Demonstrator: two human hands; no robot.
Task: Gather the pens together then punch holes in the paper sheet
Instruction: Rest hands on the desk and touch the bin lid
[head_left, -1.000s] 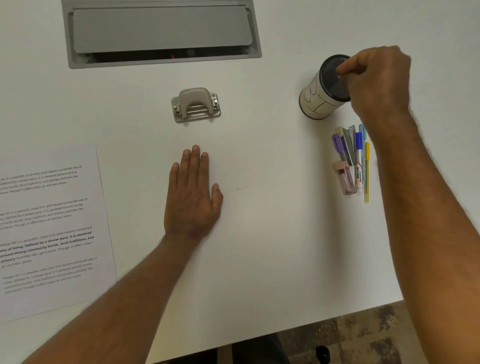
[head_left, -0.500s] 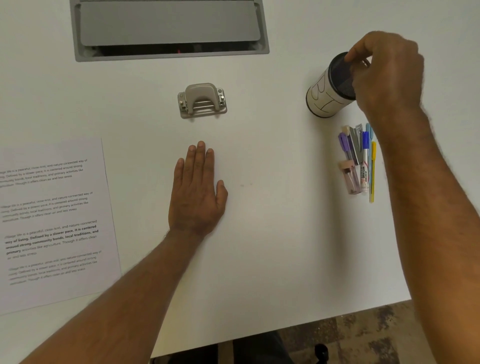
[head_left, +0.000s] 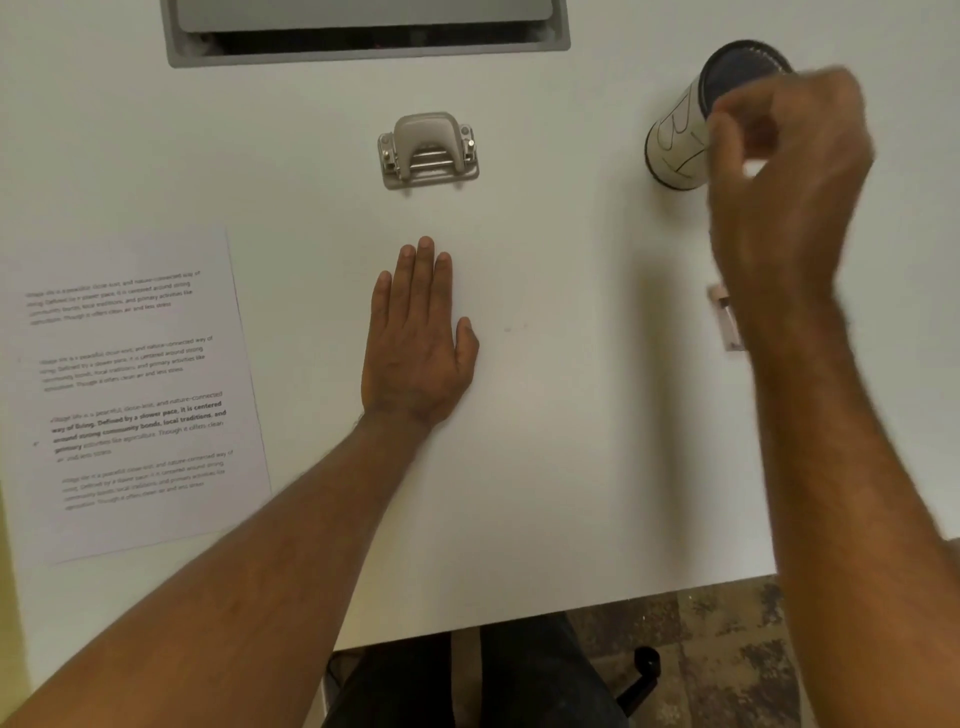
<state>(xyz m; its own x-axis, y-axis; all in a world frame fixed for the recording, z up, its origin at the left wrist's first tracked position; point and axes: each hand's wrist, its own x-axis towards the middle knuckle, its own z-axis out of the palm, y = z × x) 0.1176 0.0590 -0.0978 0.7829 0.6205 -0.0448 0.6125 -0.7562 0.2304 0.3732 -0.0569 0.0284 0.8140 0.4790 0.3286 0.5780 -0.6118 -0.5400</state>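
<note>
The left hand (head_left: 418, 338) lies flat, fingers straight, just below the hole punch (head_left: 428, 150). The paper sheet (head_left: 130, 389) is left of the punch. Far right of it, the blurred right hand (head_left: 784, 197) covers the pens (head_left: 727, 322); its grip I cannot tell.

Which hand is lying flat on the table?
The left hand. It rests palm down with straight fingers near the hole punch. The right hand is raised and blurred beside the cup.
</note>
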